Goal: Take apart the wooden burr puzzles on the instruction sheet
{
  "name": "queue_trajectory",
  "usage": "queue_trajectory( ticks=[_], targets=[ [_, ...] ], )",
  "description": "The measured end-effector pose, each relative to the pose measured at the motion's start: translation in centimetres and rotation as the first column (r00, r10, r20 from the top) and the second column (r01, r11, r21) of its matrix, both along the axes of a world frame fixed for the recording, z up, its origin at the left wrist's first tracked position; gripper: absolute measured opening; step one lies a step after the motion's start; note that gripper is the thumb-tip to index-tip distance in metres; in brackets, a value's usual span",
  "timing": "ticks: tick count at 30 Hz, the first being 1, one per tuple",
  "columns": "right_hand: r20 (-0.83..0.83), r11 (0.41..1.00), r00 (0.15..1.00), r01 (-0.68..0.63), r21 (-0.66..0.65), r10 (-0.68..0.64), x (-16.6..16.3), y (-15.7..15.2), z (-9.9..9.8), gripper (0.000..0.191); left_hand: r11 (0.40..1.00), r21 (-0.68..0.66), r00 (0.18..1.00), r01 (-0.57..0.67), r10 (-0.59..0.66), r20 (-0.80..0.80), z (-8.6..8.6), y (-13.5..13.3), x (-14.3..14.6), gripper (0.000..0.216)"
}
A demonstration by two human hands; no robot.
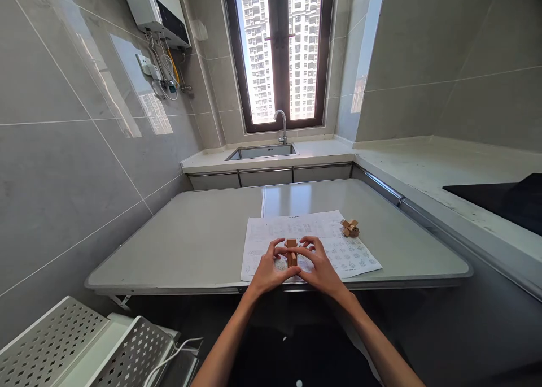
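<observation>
Between both hands, near the table's front edge, is a small set of brown wooden puzzle pieces (292,244) standing over the paper. My left hand (271,267) grips it from the left, fingers curled and thumb pressed in low. From the right, my right hand (317,265) pinches the same pieces, its thumb tip meeting the left thumb. Fingers cover part of the wood, so its exact shape is hidden. Under the hands lies a printed sheet (351,258) with rows of small diagrams. An interlocking wooden puzzle (350,227) sits at the sheet's upper right corner.
The pale folding table (178,246) has a metal-edged rim. Beyond it are a counter (322,148) with a sink (262,152) and faucet (283,126). A black cooktop (503,200) lies at right. Perforated white racks (55,342) stand at lower left.
</observation>
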State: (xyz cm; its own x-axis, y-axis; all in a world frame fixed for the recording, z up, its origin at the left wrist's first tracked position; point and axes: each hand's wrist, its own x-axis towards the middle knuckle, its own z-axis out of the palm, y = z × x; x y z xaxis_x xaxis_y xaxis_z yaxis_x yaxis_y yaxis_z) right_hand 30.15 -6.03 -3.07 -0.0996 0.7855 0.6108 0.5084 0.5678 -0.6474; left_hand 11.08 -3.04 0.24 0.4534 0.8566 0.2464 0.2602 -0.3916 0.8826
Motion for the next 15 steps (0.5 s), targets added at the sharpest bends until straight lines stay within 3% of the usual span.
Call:
queue_trajectory(
  ticks=[6, 15],
  targets=[
    [-0.105, 0.999, 0.994, 0.01, -0.032, -0.013, -0.1, 0.5, -0.2, 0.026, 0.997, 0.024, 0.998, 0.067, -0.066, -0.017, 0.0, -0.1, 0.1, 0.079],
    [-0.219, 0.98, 0.976, -0.051, -0.19, 0.009, 0.8, 0.3, 0.9, 0.028, 1.0, 0.029, 1.0, 0.011, -0.011, -0.004, 0.5, -0.1, 0.3, 0.05]
  ],
)
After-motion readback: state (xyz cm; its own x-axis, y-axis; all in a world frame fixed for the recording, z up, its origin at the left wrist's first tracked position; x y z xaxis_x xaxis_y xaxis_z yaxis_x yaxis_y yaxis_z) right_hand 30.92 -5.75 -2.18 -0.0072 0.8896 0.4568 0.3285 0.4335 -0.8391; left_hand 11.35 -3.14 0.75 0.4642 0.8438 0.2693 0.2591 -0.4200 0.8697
